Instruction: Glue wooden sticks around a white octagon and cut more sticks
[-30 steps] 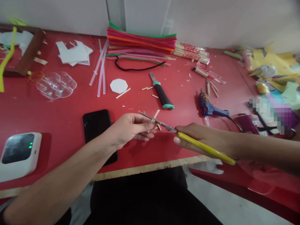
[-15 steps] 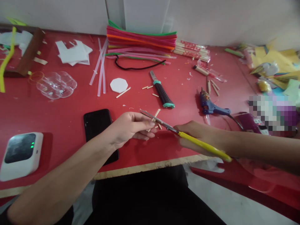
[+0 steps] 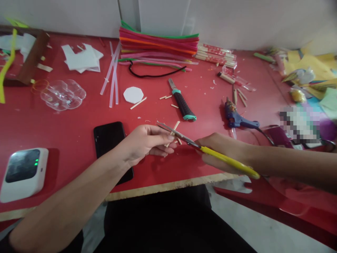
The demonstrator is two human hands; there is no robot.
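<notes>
My left hand [image 3: 155,141] pinches a short, pale wooden stick [image 3: 176,125] between thumb and fingers, near the table's front edge. Yellow-handled scissors [image 3: 228,161] are gripped in my right hand [image 3: 219,151], their blades pointing left and lying across the stick close to my left thumb. Another short stick piece [image 3: 179,141] shows just beyond my left fingertips. Past my hands lie a utility knife [image 3: 182,104] with a black and teal handle, a white octagonal piece [image 3: 133,95], and a thin stick [image 3: 138,103] beside that piece.
A black phone [image 3: 107,138] lies under my left forearm. On the right is a blue glue gun [image 3: 238,121] with a cord. Pipe cleaners [image 3: 159,44], glue sticks [image 3: 114,82] and packaged sticks [image 3: 216,56] line the back. A white device [image 3: 25,174] sits at left.
Hardly anything differs. The scissors and my right hand have shifted very slightly, with the blades still across the stick. My left hand keeps its pinch.
</notes>
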